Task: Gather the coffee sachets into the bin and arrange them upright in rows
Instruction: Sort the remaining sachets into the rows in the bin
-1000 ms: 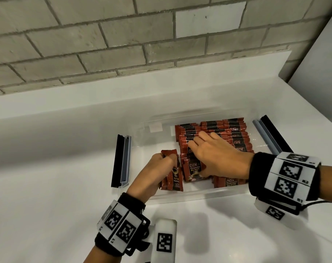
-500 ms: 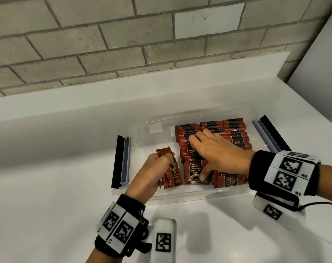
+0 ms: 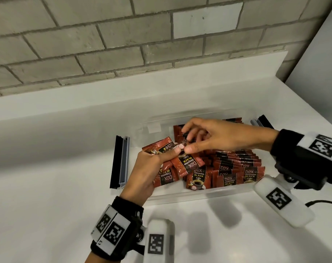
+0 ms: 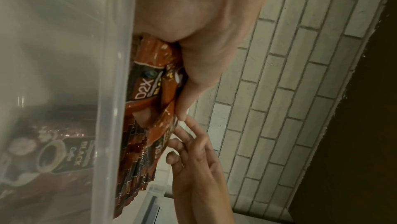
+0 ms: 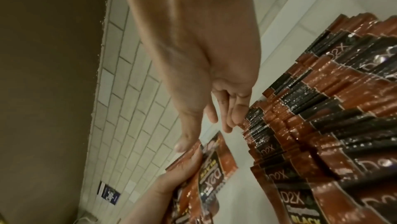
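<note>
A clear plastic bin (image 3: pixel 199 195) on the white counter holds rows of red-and-black coffee sachets (image 3: pixel 235 162) standing on edge in its right part. My left hand (image 3: pixel 161 160) grips a fanned bunch of several sachets (image 3: pixel 188 164) over the bin's left part. My right hand (image 3: pixel 187 143) reaches across the rows and pinches the top edge of one sachet in that bunch. In the left wrist view the bunch (image 4: pixel 148 88) lies under my palm behind the bin wall (image 4: pixel 111 92). In the right wrist view my right hand (image 5: pixel 204 122) meets the bunch (image 5: pixel 212 168) beside the rows (image 5: pixel 322 117).
A black-and-grey latch bar (image 3: pixel 121 162) flanks the bin's left end and another (image 3: pixel 261 122) its right end. A raised white ledge and a brick wall stand behind. A black cable (image 3: pixel 322 203) lies on the counter at the right.
My left hand has raised its sachets and spread them into a fan. My right hand has left the front of the rows and moved up and left to the held bunch.
</note>
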`<state>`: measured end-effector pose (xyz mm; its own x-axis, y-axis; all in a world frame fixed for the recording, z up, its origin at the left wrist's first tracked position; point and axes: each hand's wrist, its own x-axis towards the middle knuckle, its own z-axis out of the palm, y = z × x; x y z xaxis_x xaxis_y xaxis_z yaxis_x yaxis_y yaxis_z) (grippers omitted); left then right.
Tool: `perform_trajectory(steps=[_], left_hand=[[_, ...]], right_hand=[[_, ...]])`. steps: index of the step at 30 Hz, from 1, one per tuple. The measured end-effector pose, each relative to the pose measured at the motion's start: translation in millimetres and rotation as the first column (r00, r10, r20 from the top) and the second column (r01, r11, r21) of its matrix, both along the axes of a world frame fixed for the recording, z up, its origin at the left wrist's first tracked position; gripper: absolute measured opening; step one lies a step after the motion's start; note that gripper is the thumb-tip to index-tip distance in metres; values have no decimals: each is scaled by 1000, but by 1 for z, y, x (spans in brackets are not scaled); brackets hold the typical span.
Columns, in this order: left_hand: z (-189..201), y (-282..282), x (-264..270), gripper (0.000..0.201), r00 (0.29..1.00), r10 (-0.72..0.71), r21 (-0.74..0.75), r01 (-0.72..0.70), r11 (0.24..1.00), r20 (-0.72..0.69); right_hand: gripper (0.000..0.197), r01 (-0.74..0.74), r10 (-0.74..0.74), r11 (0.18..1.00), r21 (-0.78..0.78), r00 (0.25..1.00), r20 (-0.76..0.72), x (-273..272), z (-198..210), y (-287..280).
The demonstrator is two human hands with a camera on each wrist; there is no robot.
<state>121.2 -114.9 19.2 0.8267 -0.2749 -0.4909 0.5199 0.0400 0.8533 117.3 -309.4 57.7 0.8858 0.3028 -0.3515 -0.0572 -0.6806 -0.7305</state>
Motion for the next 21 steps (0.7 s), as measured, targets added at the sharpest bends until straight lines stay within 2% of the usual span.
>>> perform_trajectory(steps=[3, 6, 9, 11, 13, 15, 17, 18, 19, 21], left_hand=[[1, 0, -2, 31, 1000, -17, -7, 18, 1000, 18], [-2, 1, -1, 26, 999, 38, -3, -38, 999, 15], [-4, 2, 2, 18, 996, 86, -16, -86, 996, -2], [-4, 2, 2, 21, 999, 44, -23, -44, 999, -16], [-3, 0, 0, 25, 1000, -10, -70, 8, 998, -23], [-3, 0, -2, 28, 1000, -26, -106, 25, 994, -11], [-4, 1, -2, 28, 1000, -17, -120, 17, 993, 6], [-4, 2, -1, 25, 1000, 1, -130, 1, 992, 13], [-3, 2, -1, 21, 999, 30, -141, -28, 990, 17], [-3, 4, 1, 18, 994, 102, -155, -95, 983, 34]], right_hand=[[42, 35, -35, 999, 7, 998, 54, 0, -4, 5], [18, 115, -118, 990, 77, 992, 41, -1, -5, 1], [9, 182, -183, 976, 121, 983, -6, -2, -3, -5], [8, 244, -240, 959, 143, 970, -42, -2, -5, -8], [9, 351, -332, 905, 242, 936, -115, -2, -7, -8], [13, 483, -412, 798, 360, 874, -259, -4, -6, -5], [15, 570, -421, 709, 415, 815, -399, -7, -5, 0], [15, 576, -399, 702, 419, 805, -438, -9, -6, 2], [14, 548, -368, 734, 401, 817, -444, -11, -8, 5], [12, 413, -290, 863, 291, 877, -382, -16, -12, 7]])
